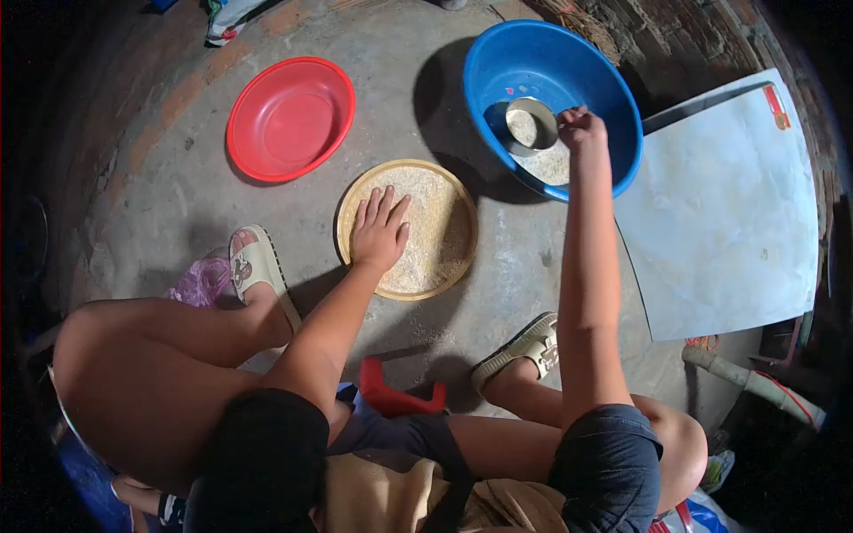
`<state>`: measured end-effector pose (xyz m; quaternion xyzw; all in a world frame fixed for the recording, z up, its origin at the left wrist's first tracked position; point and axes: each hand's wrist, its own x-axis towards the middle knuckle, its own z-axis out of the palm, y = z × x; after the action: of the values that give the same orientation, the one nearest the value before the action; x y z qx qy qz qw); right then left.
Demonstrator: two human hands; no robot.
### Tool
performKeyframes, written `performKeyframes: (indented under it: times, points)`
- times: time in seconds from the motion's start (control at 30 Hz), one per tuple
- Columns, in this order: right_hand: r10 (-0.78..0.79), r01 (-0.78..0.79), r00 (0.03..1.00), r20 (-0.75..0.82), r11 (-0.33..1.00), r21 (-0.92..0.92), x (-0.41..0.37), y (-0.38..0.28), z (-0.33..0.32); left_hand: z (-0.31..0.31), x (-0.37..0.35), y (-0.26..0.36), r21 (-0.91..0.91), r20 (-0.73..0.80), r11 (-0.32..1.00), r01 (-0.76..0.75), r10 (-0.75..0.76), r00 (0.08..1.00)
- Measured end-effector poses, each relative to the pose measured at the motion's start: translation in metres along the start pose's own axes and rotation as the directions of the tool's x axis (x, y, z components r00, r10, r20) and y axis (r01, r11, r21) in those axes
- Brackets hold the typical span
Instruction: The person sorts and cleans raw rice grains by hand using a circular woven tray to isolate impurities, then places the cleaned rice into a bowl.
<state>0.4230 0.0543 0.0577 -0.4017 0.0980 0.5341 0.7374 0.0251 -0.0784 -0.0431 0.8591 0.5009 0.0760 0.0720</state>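
Note:
My left hand [380, 235] lies with spread fingers on pale, grain-like material [426, 200] in a round shallow tray with a tan rim [469, 253]. Over the large blue basin [569, 49], my right hand [582, 129] is closed round the handle side of a round metal cup [531, 127]. Some of the same pale material shows inside the cup. More pale material [553, 165] lies on the basin's bottom, beneath and beside the cup. The handle itself is mostly hidden by my fingers.
An empty red basin [293, 124] sits at the upper left. A large pale sheet [720, 213] leans at the right, near a pole [755, 384]. A red stool [395, 395] and a purple plastic bag [200, 282] are near my sandalled feet. Another person's arm [138, 496] shows lower left.

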Motion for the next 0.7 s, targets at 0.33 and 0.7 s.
performKeyframes:
  times: [0.33,0.7]
  points:
    - [-0.040,0.516,0.817,0.575,-0.393,-0.761,0.050,0.040,-0.062,-0.005,0.001,0.000,-0.022,-0.014,1.000,-0.008,0.007,1.000]
    - [-0.396,0.426,0.650,0.649,-0.517,-0.742,-0.047,0.081,-0.029,0.002,-0.007,-0.006,-0.051,-0.067,0.997,-0.051,0.047,0.997]
